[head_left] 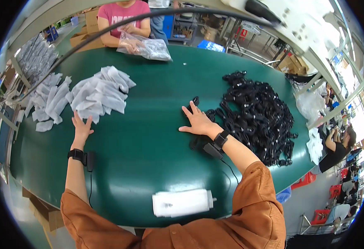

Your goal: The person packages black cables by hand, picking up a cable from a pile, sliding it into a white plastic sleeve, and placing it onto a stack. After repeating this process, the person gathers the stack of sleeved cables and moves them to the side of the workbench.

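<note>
From my station I see the left hand (82, 130) with its fingers spread at the near edge of a heap of white pouches (101, 91); I cannot tell whether the fingertips touch it. That heap lies toward the far left of the green table (149, 162). Its pouches point several ways, while in the looser white group (56, 101) just left of it, some long axes slant from far right to near left.

The right hand (200, 123) is left of a big heap of black cables (256, 120), its fingers also spread and its thumb pointing left. 1 small black cable bundle (195, 101) lies at its fingertips; I cannot make out the bundle's long axis, nor any contact.

At the table's near edge, I see a white stack (182, 202) lying lengthwise from left to right, with a small dark print too blurred to read. Across the table, 1 co-worker's pink shirt (115, 20) bears large pale lettering, partly covered; this person's hands are at a clear plastic bag (155, 49).
</note>
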